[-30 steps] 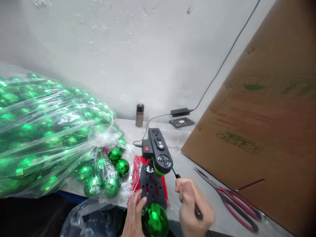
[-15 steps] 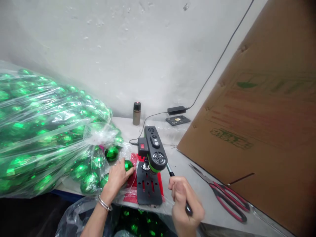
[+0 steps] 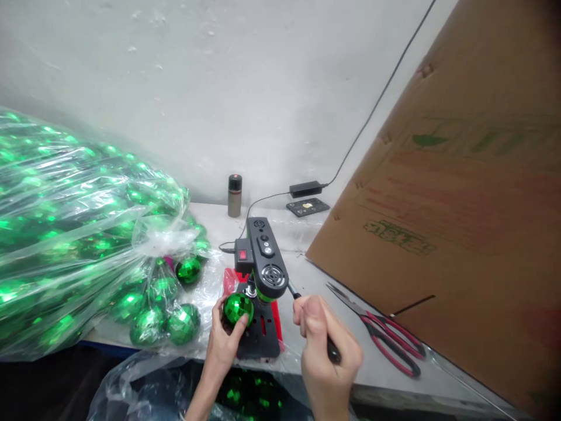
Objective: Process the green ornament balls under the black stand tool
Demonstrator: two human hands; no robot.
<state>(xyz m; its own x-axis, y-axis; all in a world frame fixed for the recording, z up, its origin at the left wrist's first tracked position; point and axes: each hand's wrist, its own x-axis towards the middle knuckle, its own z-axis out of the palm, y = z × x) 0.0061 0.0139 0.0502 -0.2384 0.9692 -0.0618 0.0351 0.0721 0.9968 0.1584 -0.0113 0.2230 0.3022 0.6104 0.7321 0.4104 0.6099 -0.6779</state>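
Note:
My left hand [image 3: 222,339] grips a faceted green ball [image 3: 237,308] and holds it on the black base plate under the head of a small bench drill press [image 3: 262,266]. My right hand [image 3: 325,345] is closed round the press's black lever handle [image 3: 332,352], just right of the machine. A red sheet [image 3: 275,318] lies under the press base. A few loose green balls [image 3: 188,269] lie on the table left of the press, by the mouth of a big clear bag of green balls [image 3: 79,234].
Red-handled scissors [image 3: 385,341] lie right of the press. A large cardboard sheet [image 3: 460,193] leans along the right side. At the back stand a small canister [image 3: 234,195], a power adapter [image 3: 305,189] and a flat black device [image 3: 307,207]. Another clear bag with green balls [image 3: 245,394] hangs below the table edge.
My left hand dropped one ball below the table edge, reached left to the loose balls, picked one up and brought it onto the press base. My right hand stayed on the lever.

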